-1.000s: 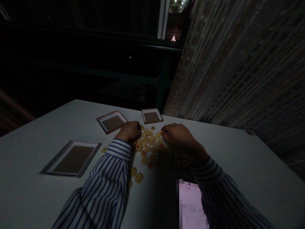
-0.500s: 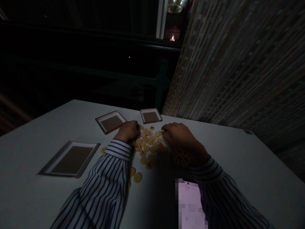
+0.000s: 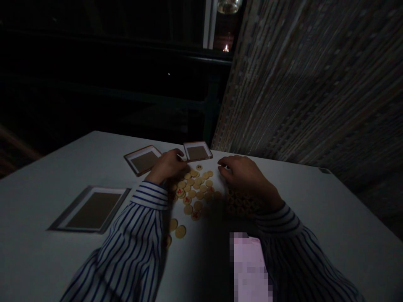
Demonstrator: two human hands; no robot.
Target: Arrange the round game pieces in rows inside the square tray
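Note:
Round wooden Chinese chess pieces [image 3: 197, 181] lie in a loose pile on the white table, several with red or black characters. At the pile's far left edge is my left hand [image 3: 168, 165], fingers loosely bent and a little apart; I make out nothing in them. To the right of the pile hovers my right hand [image 3: 244, 174], thumb and forefinger apart with nothing between them. Under its wrist, in shadow, more pieces [image 3: 241, 203] lie grouped side by side. A few loose pieces [image 3: 180, 231] lie nearer to me, beside my left sleeve.
Three shallow trays stand on the table: a large one [image 3: 94, 209] at left, one [image 3: 143, 159] behind my left hand, one [image 3: 197, 152] at the far edge. A lit phone [image 3: 250, 268] lies in front, its screen blurred. A bead curtain [image 3: 299, 84] hangs at right.
My left hand has shifted slightly up and its fingers have parted. My right hand has drawn back to the right, away from the pile's edge.

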